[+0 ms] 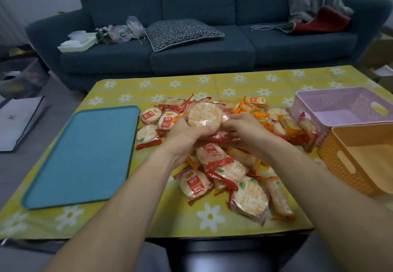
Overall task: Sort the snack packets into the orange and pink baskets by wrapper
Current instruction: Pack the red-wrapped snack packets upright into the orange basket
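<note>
Snack packets [234, 169] with "雪饼" labels [167, 122]

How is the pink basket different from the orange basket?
The pink basket is pale pink, while the orange basket is light orange. The pink basket sits farther back on the table, and the orange basket stands closer, right in front of it. Both have lattice walls and a handle slot, both sit at the table's right side, and no snack packets show inside either one.
</note>
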A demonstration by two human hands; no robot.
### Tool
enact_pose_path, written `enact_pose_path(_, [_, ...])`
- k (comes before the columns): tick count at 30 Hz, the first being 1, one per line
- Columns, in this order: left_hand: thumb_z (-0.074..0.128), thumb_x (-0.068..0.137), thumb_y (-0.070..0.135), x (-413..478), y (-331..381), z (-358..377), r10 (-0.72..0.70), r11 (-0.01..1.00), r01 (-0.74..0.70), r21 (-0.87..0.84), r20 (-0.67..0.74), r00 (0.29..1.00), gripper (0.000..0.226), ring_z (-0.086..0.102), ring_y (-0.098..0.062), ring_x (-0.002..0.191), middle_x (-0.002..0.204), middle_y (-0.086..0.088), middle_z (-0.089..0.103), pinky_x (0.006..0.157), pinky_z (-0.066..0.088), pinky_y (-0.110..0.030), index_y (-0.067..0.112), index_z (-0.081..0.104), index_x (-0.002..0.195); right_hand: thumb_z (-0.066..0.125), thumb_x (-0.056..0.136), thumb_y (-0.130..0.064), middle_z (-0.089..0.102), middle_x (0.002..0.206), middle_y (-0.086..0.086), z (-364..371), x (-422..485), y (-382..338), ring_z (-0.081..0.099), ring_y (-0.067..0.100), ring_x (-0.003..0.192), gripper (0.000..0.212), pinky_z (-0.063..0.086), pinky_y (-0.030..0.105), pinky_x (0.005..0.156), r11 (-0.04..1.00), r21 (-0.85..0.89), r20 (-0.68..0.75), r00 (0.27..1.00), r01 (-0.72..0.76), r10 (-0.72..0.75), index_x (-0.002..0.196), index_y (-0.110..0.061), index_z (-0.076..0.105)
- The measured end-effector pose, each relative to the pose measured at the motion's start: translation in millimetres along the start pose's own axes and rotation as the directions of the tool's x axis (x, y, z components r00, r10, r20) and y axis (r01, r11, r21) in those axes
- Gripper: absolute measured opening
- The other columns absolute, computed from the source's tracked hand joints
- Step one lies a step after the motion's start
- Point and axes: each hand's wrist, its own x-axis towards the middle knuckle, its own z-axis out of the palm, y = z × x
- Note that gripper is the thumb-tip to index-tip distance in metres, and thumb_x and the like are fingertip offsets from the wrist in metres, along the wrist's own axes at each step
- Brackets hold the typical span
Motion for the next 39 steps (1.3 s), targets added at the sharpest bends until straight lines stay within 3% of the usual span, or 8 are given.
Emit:
enact_pose_path(2, [0.091, 0.063, 0.004, -3.1, -4.2, -4.7, -0.065, 0.997, 0.064, 0.053, 0.010, 0.998, 0.069, 0.070, -0.035, 0.106, 0.114, -0.012, 0.073, 0.093, 0.057, -0.051, 0.010, 0.059, 0.124, 0.053, 0.096, -0.021, 0.067, 0.075, 0.003, -8.4, -6.3, 5.5, 0.064, 0.021, 0.070, 0.020, 0.054, 0.036, 0.068, 0.945, -0.321, -0.035, 0.997, 0.059, -0.075, 0.083, -0.010, 0.066])
enact_pose_path(5, [0.094, 0.061, 0.009, -8.5, -10.8, -10.8, -0.112, 0.962, 0.111, 0.249, -0.010, 0.994, 0.062, 0.069, -0.024, 0.100, 0.108, -0.006, 0.071, 0.089, 0.058, -0.041, 0.014, 0.062, 0.114, 0.045, 0.097, -0.037, 0.071, 0.087, 0.008, -20.3, -8.7, 26.5, 0.065, 0.027, 0.080, 0.036, 0.052, 0.038, 0.071, 0.521, -0.852, -0.010, 0.993, 0.052, -0.116, 0.089, -0.009, 0.066])
enact_pose_path(9, [0.090, 0.071, 0.021, -11.6, -20.6, -13.1, -0.170, 0.895, 0.150, 0.420, 0.012, 0.985, 0.037, 0.064, -0.016, 0.094, 0.099, 0.002, 0.068, 0.086, 0.055, -0.034, 0.028, 0.059, 0.089, 0.057, 0.088, -0.053, 0.068, 0.102, 0.006, -17.7, -16.1, 55.7, 0.064, 0.024, 0.090, 0.045, 0.054, 0.038, 0.075, 0.373, -0.928, 0.021, 0.998, -0.003, 0.060, 0.107, -0.013, 0.062])
enact_pose_path(12, [0.089, 0.071, 0.023, -10.0, -24.2, -9.7, -0.178, 0.871, 0.158, 0.465, -0.001, 0.984, 0.035, 0.065, -0.021, 0.097, 0.100, 0.000, 0.069, 0.095, 0.055, -0.042, 0.027, 0.060, 0.090, 0.067, 0.081, -0.061, 0.062, 0.111, 0.005, -11.1, -17.8, 63.9, 0.061, 0.027, 0.102, 0.063, 0.050, 0.037, 0.076, 0.346, -0.938, 0.015, 1.000, 0.014, 0.001, 0.122, -0.015, 0.052])
enact_pose_path(16, [0.090, 0.069, 0.025, -8.0, -24.4, -2.5, -0.193, 0.849, 0.172, 0.500, -0.009, 0.981, 0.040, 0.066, -0.022, 0.095, 0.102, -0.006, 0.070, 0.092, 0.056, -0.042, 0.022, 0.062, 0.097, 0.075, 0.075, -0.060, 0.060, 0.098, 0.002, -9.3, -16.9, 54.9, 0.059, 0.024, 0.093, 0.056, 0.048, 0.035, 0.072, 0.328, -0.945, 0.029, 1.000, 0.025, 0.010, 0.103, -0.015, 0.055])
enact_pose_path(25, [0.089, 0.072, 0.023, -3.7, -33.2, 14.7, -0.189, 0.819, 0.141, 0.557, 0.030, 0.982, 0.058, 0.063, -0.022, 0.105, 0.111, -0.001, 0.067, 0.093, 0.051, -0.035, 0.021, 0.055, 0.120, 0.079, 0.080, -0.046, 0.060, 0.097, -0.007, -68.2, -41.5, 36.2, 0.058, 0.010, 0.084, 0.036, 0.042, 0.023, 0.064, 0.458, -0.889, 0.184, 0.939, 0.033, 0.291, 0.100, -0.028, 0.054])
enact_pose_path(31, [0.088, 0.071, 0.010, 2.3, -33.0, 32.0, -0.094, 0.856, 0.063, 0.512, 0.035, 0.995, 0.076, 0.062, -0.022, 0.108, 0.119, -0.005, 0.066, 0.091, 0.051, -0.030, 0.013, 0.054, 0.139, 0.076, 0.081, -0.050, 0.056, 0.090, -0.004, -47.8, -50.3, 50.8, 0.054, 0.018, 0.082, 0.049, 0.043, 0.034, 0.068, 0.254, -0.958, 0.196, 0.948, 0.131, 0.252, 0.105, -0.015, 0.053])
enact_pose_path(39, [0.090, 0.069, 0.010, 2.8, -19.7, 33.4, -0.102, 0.963, 0.121, 0.242, -0.087, 0.991, 0.085, 0.064, -0.025, 0.104, 0.123, -0.007, 0.064, 0.090, 0.057, -0.045, 0.019, 0.046, 0.142, 0.082, 0.072, -0.053, 0.050, 0.093, -0.009, -41.1, -64.5, 58.0, 0.051, 0.016, 0.088, 0.069, 0.039, 0.029, 0.064, 0.376, -0.921, 0.200, 0.952, 0.102, 0.231, 0.122, -0.020, 0.046])
